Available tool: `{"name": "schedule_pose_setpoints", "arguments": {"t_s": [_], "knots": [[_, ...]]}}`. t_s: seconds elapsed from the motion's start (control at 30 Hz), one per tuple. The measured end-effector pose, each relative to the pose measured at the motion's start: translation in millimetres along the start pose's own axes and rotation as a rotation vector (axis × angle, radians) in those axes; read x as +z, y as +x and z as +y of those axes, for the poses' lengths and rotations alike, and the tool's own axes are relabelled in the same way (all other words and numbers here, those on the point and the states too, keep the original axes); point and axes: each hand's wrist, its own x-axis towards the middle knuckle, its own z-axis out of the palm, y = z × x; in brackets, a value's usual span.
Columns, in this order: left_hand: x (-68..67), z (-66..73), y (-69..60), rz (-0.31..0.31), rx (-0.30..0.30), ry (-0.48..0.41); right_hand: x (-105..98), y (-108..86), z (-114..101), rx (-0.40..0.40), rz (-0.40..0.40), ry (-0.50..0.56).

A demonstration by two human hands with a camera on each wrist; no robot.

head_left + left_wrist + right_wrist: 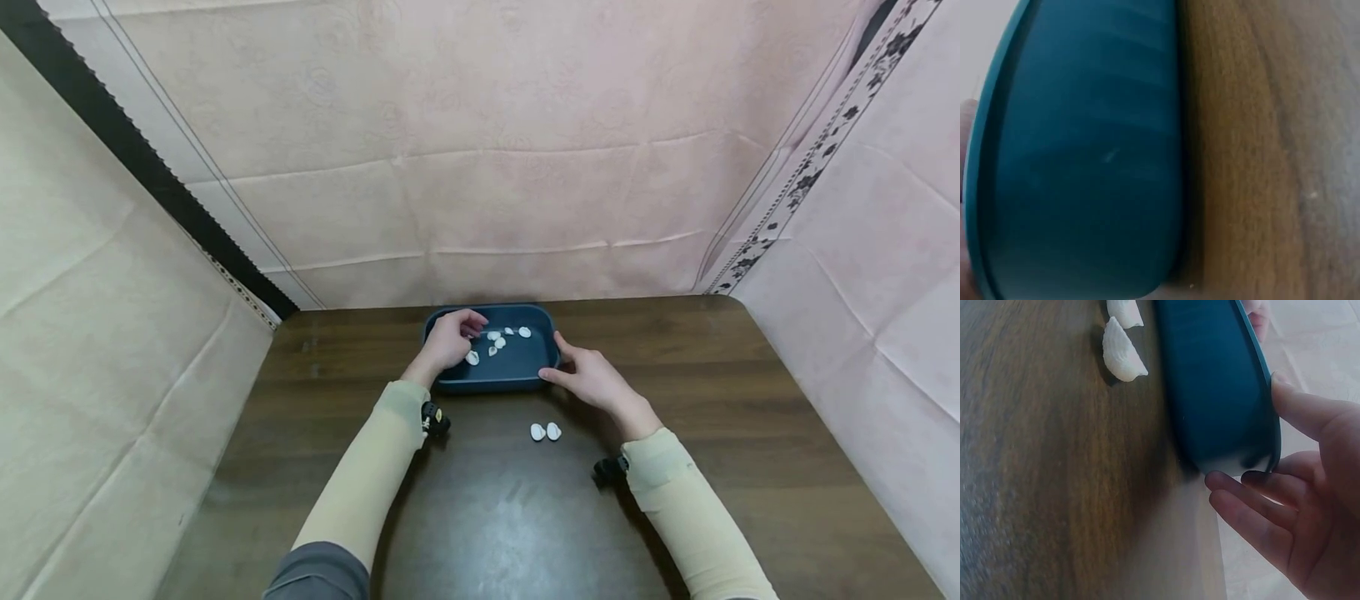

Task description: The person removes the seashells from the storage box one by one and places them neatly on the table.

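Note:
In the head view, a dark blue tray [510, 385] holds several white shells [524, 332]. My left hand [444, 343] reaches over its left end, fingers bent down among the shells; whether they pinch one is unclear. In the left wrist view the tray's side [1091, 150] hides most of that hand. My right hand [592, 379] grips the tray's right end. The right wrist view shows this hand [1310, 487] with its thumb on the rim of the tray [1222, 387] and its fingers against the end wall.
Two white shells [553, 432] lie side by side on the brown wooden table [360, 333], in front of the tray. Light patterned cloth [480, 208] hangs behind the table and on both sides. A dark strip [165, 179] runs along the cloth at the left.

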Motion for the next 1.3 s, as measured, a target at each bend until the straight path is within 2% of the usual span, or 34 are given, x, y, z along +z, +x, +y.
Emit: {"name": "schedule_pose_setpoints", "arguments": {"t_s": [0.17,0.23,0.33,0.43,0.6,0.8,1.03,1.3], "knots": [[-4.6,7.5,-9.7,0.032,-0.024,0.218,0.5,-0.7,-1.2,0.004,0.001,0.014],[-5.1,10.6,-14.4,0.014,-0.046,0.299,0.4,-0.7,-0.7,0.006,0.000,0.015],[-4.9,14.0,-20.1,-0.038,-0.069,0.354,-0.3,-0.3,0.0,0.011,0.002,0.023],[-4.2,14.6,-22.2,-0.072,-0.068,0.383,-1.5,-0.1,0.2,0.006,-0.002,0.032],[-3.9,11.9,-22.9,-0.089,-0.044,0.424,-0.9,0.4,0.4,-0.010,-0.005,0.034],[-1.4,8.0,-22.4,-0.116,-0.048,0.441,0.4,0.1,1.1,0.003,-0.002,0.032],[0.8,7.9,-21.8,-0.113,-0.054,0.468,0.4,0.5,0.7,0.009,-0.002,0.026],[0.9,6.8,-22.7,-0.112,-0.069,0.449,1.5,0.4,0.3,0.014,-0.007,0.030]]}}
